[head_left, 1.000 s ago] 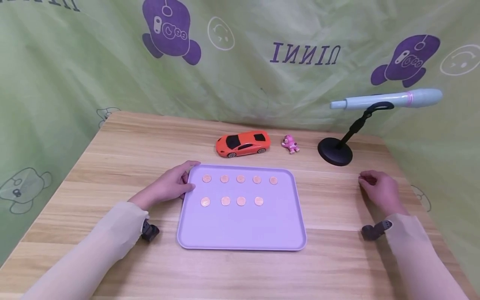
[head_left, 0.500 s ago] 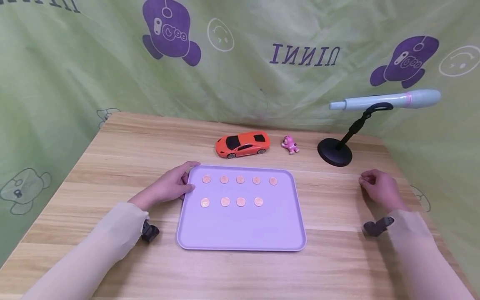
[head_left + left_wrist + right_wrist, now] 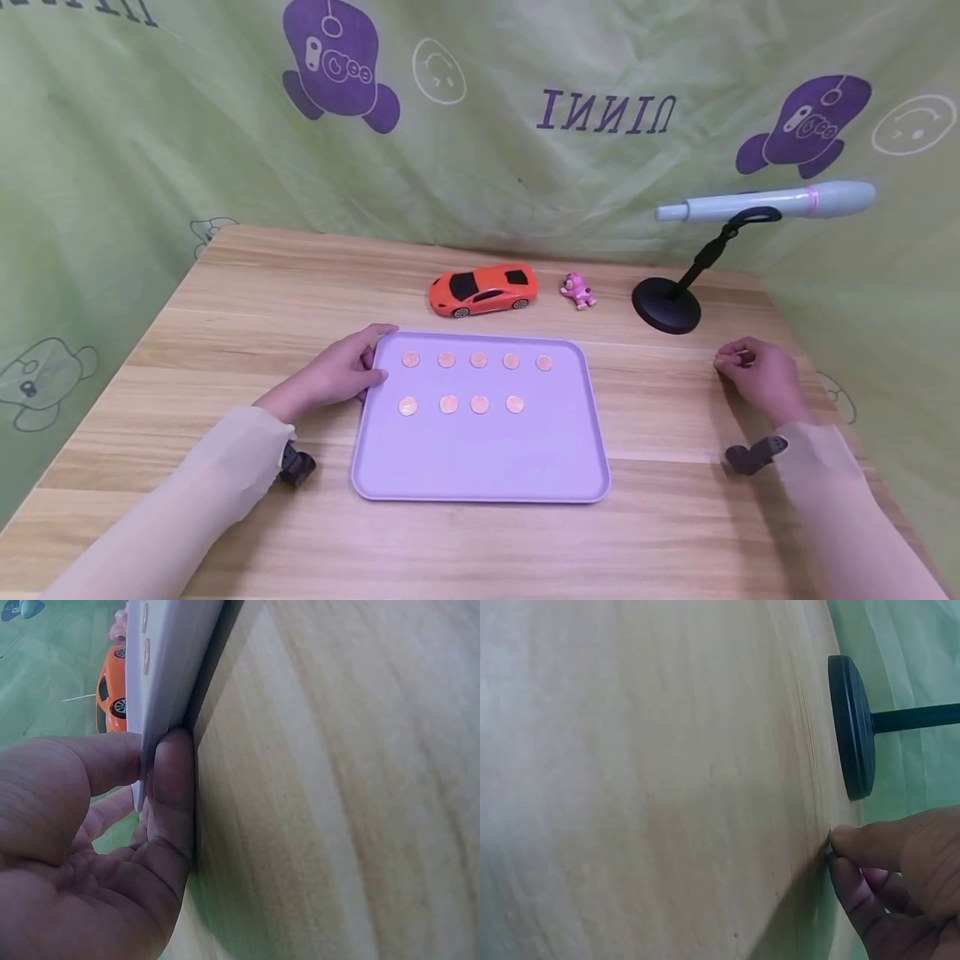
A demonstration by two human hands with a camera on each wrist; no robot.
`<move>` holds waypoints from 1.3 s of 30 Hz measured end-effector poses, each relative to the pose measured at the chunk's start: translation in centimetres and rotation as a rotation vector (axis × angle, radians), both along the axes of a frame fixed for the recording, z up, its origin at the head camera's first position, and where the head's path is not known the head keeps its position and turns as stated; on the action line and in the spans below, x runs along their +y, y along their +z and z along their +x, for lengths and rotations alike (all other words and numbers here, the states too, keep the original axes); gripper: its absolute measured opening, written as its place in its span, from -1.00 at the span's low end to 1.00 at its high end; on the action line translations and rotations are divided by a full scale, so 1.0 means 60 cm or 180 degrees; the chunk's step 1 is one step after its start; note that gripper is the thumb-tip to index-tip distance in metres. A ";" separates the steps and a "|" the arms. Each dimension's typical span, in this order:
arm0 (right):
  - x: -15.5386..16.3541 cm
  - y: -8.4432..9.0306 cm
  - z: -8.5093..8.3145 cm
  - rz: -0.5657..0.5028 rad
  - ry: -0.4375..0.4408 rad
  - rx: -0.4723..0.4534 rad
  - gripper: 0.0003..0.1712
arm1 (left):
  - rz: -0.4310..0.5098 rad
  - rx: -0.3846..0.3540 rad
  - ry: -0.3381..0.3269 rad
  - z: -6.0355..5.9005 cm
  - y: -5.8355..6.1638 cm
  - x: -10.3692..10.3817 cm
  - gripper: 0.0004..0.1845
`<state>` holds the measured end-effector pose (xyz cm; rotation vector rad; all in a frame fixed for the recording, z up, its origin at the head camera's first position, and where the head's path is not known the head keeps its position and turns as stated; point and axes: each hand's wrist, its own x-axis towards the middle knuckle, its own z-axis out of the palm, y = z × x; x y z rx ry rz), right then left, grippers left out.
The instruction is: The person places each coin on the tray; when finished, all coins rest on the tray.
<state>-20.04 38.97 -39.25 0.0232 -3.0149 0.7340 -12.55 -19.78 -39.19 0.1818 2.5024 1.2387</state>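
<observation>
A light purple tray (image 3: 480,454) lies on the wooden table, bearing two rows of copper-coloured coins (image 3: 478,360). The far row is longer than the near one. My left hand (image 3: 341,367) grips the tray's upper left edge; in the left wrist view the thumb (image 3: 112,759) is over the rim and a finger (image 3: 172,769) is under it. To the right of the tray, my right hand (image 3: 761,375) is low over the table, thumb and fingertip pinching a small thin coin (image 3: 830,838), mostly hidden by the fingers.
Behind the tray stand an orange toy car (image 3: 483,290) and a small pink figurine (image 3: 577,290). A pale blue microphone (image 3: 765,202) rests on a black stand (image 3: 666,304) beyond my right hand. A green printed cloth (image 3: 480,167) hangs along the table's back.
The right hand has shifted very slightly at the same spot, and a thin pale edge now shows between its fingers. Left hand, tray and coins stay put; the view has tilted a little.
</observation>
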 end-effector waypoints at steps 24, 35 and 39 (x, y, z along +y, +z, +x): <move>-0.219 0.009 0.045 -0.0650 0.1014 -0.0005 -0.84 | -0.0026 0.0021 -0.0026 -0.001 -0.001 -0.002 -0.25; -0.289 0.014 0.074 -0.0881 0.1368 -0.0637 -0.84 | -0.0007 0.0038 -0.0022 0.000 -0.002 0.000 -0.26; -0.303 0.011 0.081 -0.0954 0.1607 -0.0736 -0.88 | -0.0040 0.0054 -0.0018 0.001 -0.001 0.000 -0.26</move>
